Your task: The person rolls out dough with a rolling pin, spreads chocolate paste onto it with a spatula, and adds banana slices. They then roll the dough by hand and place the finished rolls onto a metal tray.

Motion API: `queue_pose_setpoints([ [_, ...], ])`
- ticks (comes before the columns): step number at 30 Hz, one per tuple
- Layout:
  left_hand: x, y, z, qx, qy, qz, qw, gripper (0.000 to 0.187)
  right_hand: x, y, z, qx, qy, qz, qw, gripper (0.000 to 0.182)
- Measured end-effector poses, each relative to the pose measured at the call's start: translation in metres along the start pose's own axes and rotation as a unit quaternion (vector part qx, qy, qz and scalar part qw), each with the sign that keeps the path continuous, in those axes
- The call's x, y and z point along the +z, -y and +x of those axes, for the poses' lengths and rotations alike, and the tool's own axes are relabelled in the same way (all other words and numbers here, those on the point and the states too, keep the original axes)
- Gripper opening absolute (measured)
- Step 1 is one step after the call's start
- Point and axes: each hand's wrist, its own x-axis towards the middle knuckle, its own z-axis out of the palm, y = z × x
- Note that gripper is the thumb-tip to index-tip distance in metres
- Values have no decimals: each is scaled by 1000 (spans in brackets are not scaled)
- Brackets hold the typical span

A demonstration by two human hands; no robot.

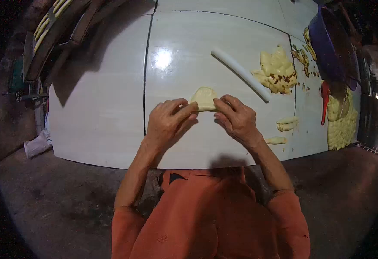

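Observation:
A flat, rounded piece of pale yellow dough [205,96] lies on the white tabletop, its near edge folded over into a thin roll. At the left end of that edge, my left hand [167,118] pinches the dough between thumb and fingers. My right hand [239,119] grips the opposite end in the same way. Beyond the right hand, a white rolling pin [240,76] rests at a slant. Two small rolled dough pieces [287,124] sit to the right, with another dough roll [277,140] nearer the table's front edge.
A lump of dough with brown filling [278,71] lies right of the pin. Farther right are a red-handled tool [325,102], a large dough slab [342,123] and a purple basin [333,45]. A wooden rack [55,36] with dough strips stands at the upper left.

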Motion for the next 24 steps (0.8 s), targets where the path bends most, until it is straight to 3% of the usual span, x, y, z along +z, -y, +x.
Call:
queue_pose_setpoints([
  [3,10,6,1,43,3,57,997,28,9,-8,-3,-52,39,-43,997,32],
  [7,1,3,10,-5,23,71,997,34,3,-11,7,-24,65,-38,997,30],
  [12,0,3,3,16,60,80,995,46,0,-10,-1,3,72,-42,997,32],
  [17,3,5,10,19,18,87,996,37,-8,-8,6,-20,45,-23,999,40],
  [19,4,9,8,61,12,73,995,33,-7,-9,7,-93,64,-60,992,38],
  [23,4,11,13,14,31,102,994,30,-6,-15,11,-48,74,-89,992,32],
  [24,3,11,12,4,35,90,995,37,-5,-13,9,-27,87,-86,992,35],
])
